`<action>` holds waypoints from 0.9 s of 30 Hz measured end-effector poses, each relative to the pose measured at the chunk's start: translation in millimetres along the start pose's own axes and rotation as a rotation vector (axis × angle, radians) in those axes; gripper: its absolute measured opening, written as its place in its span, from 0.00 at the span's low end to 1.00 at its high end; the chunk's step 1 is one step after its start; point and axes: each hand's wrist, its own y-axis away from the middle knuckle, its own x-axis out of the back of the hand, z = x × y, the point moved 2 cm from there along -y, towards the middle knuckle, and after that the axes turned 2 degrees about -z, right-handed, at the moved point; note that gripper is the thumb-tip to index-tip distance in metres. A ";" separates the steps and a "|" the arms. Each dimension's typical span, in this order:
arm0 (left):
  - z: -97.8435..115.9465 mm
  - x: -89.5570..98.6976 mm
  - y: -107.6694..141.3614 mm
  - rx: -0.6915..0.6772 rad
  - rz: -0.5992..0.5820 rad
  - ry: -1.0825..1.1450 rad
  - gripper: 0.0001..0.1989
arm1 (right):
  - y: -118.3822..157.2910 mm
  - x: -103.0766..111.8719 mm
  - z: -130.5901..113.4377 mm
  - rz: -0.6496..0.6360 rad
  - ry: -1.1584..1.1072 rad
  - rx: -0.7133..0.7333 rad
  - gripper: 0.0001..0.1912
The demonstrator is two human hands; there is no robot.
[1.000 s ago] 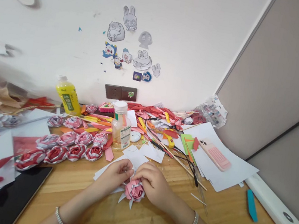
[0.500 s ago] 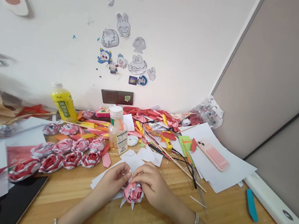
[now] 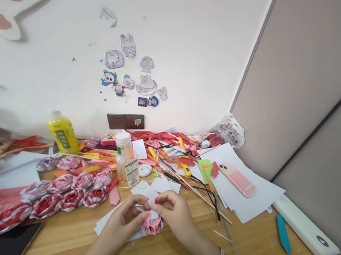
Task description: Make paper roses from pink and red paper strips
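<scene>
A pink and white folded paper flower [image 3: 152, 225] is held low over the front middle of the table. My left hand [image 3: 129, 217] grips its left side, with thumb and fingers closed around the white paper there. From the right, my right hand [image 3: 174, 212] pinches a pink petal at the flower's top between thumb and fingertips. Part of the flower is hidden behind my fingers. White paper sheets [image 3: 102, 225] lie beneath and behind it, and white paper pieces [image 3: 161, 185] are just beyond my fingertips.
Finished paper roses [image 3: 73, 199] stand in rows to the left, by a dark tablet [image 3: 17, 238]. Behind are a clear bottle [image 3: 126, 161], a yellow bottle [image 3: 64, 132] and heaped paper strips [image 3: 156, 136]. A pink phone [image 3: 236, 179] and teal piece [image 3: 283, 234] lie right.
The camera view has tilted up and shifted a little right. My fingers have moved apart slightly, and the flower is turned so that more white paper shows at its top.
</scene>
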 end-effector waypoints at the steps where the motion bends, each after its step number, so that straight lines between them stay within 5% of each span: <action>1: 1.4 -0.7 0.8 -0.016 0.003 -0.021 0.19 | 0.6 -0.1 -0.8 0.017 0.035 0.012 0.03; 6: 3.7 -1.9 6.2 -0.187 0.061 -0.277 0.11 | 4.2 -1.6 -1.3 0.100 0.173 0.117 0.05; 18: 1.8 -7.8 20.6 -0.673 0.218 -0.715 0.14 | 4.3 0.3 -4.5 0.143 0.346 0.367 0.04; 23: 2.8 -7.3 20.1 -0.651 0.228 -0.688 0.09 | 4.9 -1.9 -4.3 0.103 0.371 0.371 0.04; 27: 3.7 -6.2 20.1 -0.483 0.237 -0.535 0.05 | 4.2 -2.2 -7.2 0.074 0.313 0.269 0.05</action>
